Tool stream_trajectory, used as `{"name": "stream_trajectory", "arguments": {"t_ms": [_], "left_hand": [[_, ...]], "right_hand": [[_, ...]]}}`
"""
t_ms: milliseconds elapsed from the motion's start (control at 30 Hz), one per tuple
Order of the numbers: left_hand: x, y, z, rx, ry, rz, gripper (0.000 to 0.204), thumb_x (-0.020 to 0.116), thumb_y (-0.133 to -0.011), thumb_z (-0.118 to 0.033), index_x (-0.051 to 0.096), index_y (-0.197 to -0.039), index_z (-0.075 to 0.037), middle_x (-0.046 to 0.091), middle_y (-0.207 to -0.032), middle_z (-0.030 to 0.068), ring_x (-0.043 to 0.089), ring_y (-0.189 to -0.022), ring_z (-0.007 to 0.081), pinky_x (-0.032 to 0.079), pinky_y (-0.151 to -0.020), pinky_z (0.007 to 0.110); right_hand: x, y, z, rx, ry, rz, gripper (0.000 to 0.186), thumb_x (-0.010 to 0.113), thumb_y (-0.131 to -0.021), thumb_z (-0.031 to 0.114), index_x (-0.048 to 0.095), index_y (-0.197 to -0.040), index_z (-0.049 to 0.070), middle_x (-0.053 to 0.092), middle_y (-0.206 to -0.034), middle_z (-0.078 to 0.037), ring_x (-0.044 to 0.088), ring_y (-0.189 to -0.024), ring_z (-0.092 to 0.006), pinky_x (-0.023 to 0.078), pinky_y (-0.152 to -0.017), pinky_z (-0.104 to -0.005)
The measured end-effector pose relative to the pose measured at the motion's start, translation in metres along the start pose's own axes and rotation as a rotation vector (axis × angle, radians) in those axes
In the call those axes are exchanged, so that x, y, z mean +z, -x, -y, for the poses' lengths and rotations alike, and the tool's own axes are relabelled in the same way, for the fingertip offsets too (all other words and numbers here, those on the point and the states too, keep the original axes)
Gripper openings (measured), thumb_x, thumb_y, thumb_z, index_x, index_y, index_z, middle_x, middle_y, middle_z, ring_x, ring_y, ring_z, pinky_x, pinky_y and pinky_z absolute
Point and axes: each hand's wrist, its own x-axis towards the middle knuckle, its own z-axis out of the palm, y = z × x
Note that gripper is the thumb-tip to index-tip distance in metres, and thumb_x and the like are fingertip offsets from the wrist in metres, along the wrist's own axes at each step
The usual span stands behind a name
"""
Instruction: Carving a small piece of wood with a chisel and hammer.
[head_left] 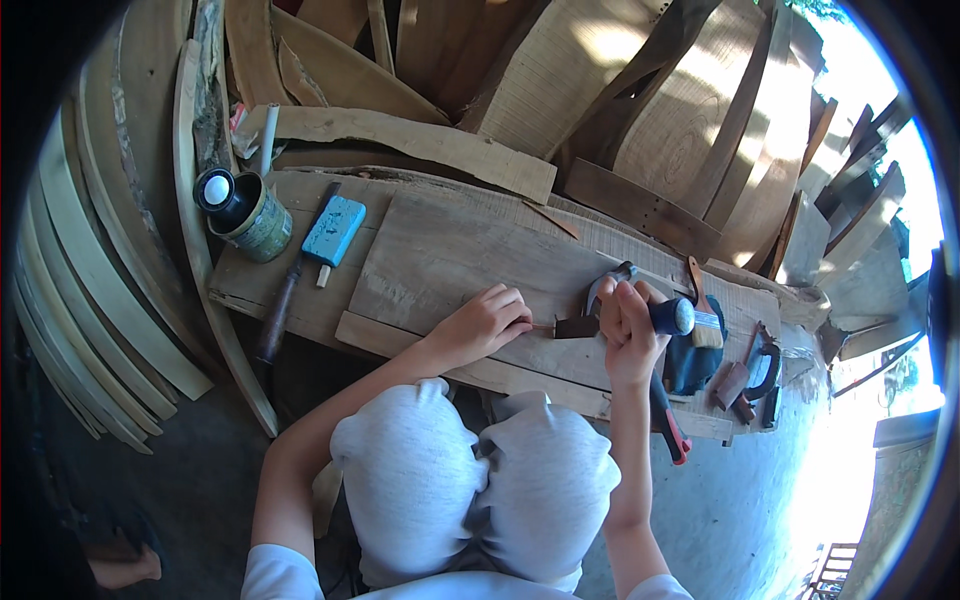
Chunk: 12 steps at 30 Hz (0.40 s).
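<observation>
My left hand [487, 322] rests on the wooden board [450, 255] across my lap side, its fingers pinching the end of a thin stick-like piece [543, 327]. Beside that piece is a dark, flat, rectangular blade [576, 328]. My right hand [632, 318] is closed around a tool with a blue, round-ended handle [672, 317]; the blade seems to belong to it, though the fingers hide the join. Behind and below my right hand lies a claw hammer [673, 435] with a red and black grip. A flat paintbrush [706, 325] and dark green cloth [688, 365] lie close by.
On the left of the bench are a blue block [335, 230], a dark-handled chisel [279, 312] and a can [268, 232] holding a dark bottle. Small tools [750, 380] lie at the right end. Large wooden planks [690, 120] lean behind; curved strips [110, 300] stand left.
</observation>
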Motion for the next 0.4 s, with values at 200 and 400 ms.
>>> {"name": "stream_trajectory", "arguments": {"t_ms": [200,400], "left_hand": [[0.002,-0.001,0.001,-0.003,0.03,-0.017,0.011,0.064,-0.079,-0.006,0.054,-0.083,-0.003,0.053,-0.087,0.0068,0.052,-0.083,0.0249,0.045,-0.077,0.034],[0.001,0.0,0.002,-0.03,0.051,-0.014,0.01,0.062,-0.08,-0.004,0.053,-0.084,-0.002,0.052,-0.088,0.008,0.053,-0.084,0.025,0.045,-0.079,0.034]], "right_hand": [[0.014,0.013,0.009,-0.016,0.085,-0.026,0.038,0.062,-0.085,0.01,0.041,-0.054,0.007,0.041,-0.049,0.001,0.03,-0.04,-0.0042,0.018,-0.039,-0.0223],[0.021,0.012,0.015,-0.044,0.279,-0.072,0.036,0.063,-0.087,0.008,0.044,-0.058,0.005,0.046,-0.051,0.0,0.036,-0.043,-0.0045,0.023,-0.04,-0.0211]]}}
